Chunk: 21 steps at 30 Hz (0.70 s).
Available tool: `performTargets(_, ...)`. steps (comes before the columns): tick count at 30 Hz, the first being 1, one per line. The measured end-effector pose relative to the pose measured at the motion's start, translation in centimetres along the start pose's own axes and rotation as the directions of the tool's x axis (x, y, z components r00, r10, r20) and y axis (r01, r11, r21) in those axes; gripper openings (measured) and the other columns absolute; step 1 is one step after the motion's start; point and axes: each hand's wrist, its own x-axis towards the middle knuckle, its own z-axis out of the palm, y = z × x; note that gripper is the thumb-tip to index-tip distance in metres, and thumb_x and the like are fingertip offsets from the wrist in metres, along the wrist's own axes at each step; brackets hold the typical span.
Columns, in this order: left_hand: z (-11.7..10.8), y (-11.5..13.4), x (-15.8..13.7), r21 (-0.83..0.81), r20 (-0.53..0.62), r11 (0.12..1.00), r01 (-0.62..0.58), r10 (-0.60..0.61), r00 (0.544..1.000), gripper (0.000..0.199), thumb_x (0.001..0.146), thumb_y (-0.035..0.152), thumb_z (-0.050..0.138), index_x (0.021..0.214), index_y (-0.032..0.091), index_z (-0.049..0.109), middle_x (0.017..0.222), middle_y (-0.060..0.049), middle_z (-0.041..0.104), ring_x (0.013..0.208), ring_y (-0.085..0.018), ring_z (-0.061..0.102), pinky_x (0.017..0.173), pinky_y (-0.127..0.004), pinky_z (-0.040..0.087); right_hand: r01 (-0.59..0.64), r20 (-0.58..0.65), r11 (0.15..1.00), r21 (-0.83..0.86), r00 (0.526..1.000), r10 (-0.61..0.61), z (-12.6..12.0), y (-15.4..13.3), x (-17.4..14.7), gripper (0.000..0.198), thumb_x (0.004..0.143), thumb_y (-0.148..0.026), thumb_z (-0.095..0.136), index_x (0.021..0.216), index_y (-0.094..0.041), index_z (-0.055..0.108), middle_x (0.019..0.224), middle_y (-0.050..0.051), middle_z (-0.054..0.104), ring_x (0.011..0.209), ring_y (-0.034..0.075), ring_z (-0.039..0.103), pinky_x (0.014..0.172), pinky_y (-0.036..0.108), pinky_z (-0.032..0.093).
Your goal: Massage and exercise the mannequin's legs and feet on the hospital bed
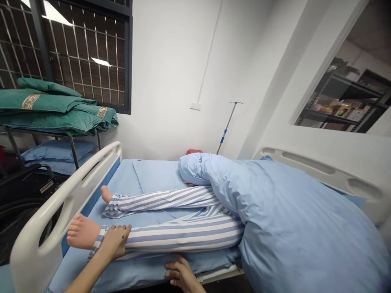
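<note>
My left hand [117, 241] lies over the near lower leg of a manikin, its fingers curled around the blue-and-white striped trouser leg [183, 236] just above the ankle. The bare near foot [84, 232] points up beside that hand, while the far foot [106, 194] rests further back. Below the near leg, at the mattress's front edge, my right hand [182, 273] has its fingers spread and holds nothing. Both legs are stretched out on a light blue sheet [155, 171]. A bunched blue quilt [284, 215] covers the upper body, which is hidden.
A white footboard [39, 221] closes the bed's left end; a headboard [324, 171] stands at the right. Part of a wheelchair [27, 191] and a rack with folded green bedding [55, 108] are at left. An IV pole [227, 124] rises behind the bed.
</note>
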Motion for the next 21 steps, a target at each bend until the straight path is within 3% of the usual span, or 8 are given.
performTargets(4,-2.3,0.6,-0.5,0.036,-0.024,0.999,-0.01,0.011,1.0,0.052,0.056,0.014,0.046,0.107,0.018,0.053,0.096,-0.008,0.063,0.087,-0.029,0.056,0.076,-0.041,0.038,0.054,0.07,0.981,0.185,0.995,-0.068,0.3,-1.7,-0.7,0.035,0.057,-0.026,0.063,0.088,-0.02,0.049,0.086,0.003,0.064,0.078,0.022,0.065,0.059,0.027,0.044)
performTargets(9,-2.5,1.0,-0.7,0.044,-0.023,0.998,0.044,-0.043,0.999,0.059,0.054,0.014,0.046,0.113,0.018,0.05,0.099,-0.008,0.062,0.091,-0.028,0.055,0.078,-0.04,0.038,0.065,0.132,0.94,0.335,0.985,-0.115,0.2,-3.5,-2.2,0.027,0.053,-0.025,0.068,0.07,-0.019,0.047,0.08,0.001,0.062,0.09,0.028,0.062,0.066,0.032,0.045)
performTargets(15,-2.0,2.3,-0.3,-0.047,-0.095,0.992,0.119,-0.123,0.988,0.064,0.053,0.016,0.045,0.116,0.016,0.049,0.115,-0.009,0.058,0.106,-0.025,0.051,0.088,-0.036,0.036,0.167,0.191,0.911,0.377,0.948,-0.253,-0.4,-6.1,-4.8,0.027,0.057,-0.024,0.071,0.078,-0.019,0.053,0.094,0.003,0.063,0.1,0.027,0.057,0.075,0.037,0.045)
performTargets(21,-1.8,7.4,1.7,-0.249,-0.153,0.954,0.168,-0.21,0.966,0.063,0.054,0.025,0.05,0.116,0.017,0.046,0.122,-0.008,0.053,0.11,-0.025,0.048,0.089,-0.034,0.037,0.304,0.22,0.908,0.287,0.902,-0.371,-1.6,-12.7,-8.3,0.041,0.059,-0.026,0.072,0.095,-0.017,0.058,0.111,0.01,0.058,0.108,0.028,0.052,0.08,0.039,0.045)
